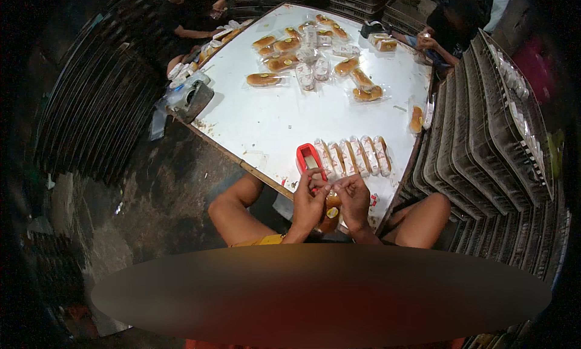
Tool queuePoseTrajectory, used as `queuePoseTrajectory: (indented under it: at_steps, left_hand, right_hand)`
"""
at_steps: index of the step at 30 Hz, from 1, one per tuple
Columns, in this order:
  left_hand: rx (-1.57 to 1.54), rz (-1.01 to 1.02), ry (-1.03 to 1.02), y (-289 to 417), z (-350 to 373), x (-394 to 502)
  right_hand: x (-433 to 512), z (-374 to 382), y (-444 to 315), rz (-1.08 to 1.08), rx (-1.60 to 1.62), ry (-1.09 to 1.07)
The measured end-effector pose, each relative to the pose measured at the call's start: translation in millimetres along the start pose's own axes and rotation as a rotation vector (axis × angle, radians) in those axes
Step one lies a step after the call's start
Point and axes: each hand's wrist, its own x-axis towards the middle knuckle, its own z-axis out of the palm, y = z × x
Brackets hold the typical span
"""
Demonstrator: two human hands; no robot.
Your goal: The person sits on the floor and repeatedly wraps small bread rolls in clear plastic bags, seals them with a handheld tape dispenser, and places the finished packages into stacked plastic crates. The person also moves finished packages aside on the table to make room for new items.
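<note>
Close to the table's near edge, a golden-brown bread roll in clear plastic with a yellow sticker lies between my hands. My left hand and my right hand meet over its far end, thumbs and forefingers pinching the gathered mouth of the bag. Fingers hide most of that end. Just beyond my left hand is a red tape dispenser, partly covered by the fingers. Several wrapped rolls stand side by side in a slanting row to its right, printed wrapping showing.
More bagged rolls lie scattered over the far half of the white table. A grey tape dispenser sits at the left corner. Stacked plastic crates rise close on the right, others at left. Two people work across the table.
</note>
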Motion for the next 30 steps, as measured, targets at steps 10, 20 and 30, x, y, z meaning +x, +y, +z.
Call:
queuePoseTrajectory:
  at_steps: [10,20,30]
  left_hand:
    - [0.183,0.259,0.02,4.7,3.7,5.4]
    - [-0.264,0.044,0.386,-23.6,8.8,-19.6]
    - [-0.184,0.191,0.479,-12.4,-33.6,-14.7]
  right_hand:
    - [9.5,3.8,-25.6,-0.218,-0.182,-0.096]
    - [-6.0,24.3,7.0,-0.006,0.086,0.029]
    - [30.6,-5.5,80.1,0.212,-0.717,-0.396]
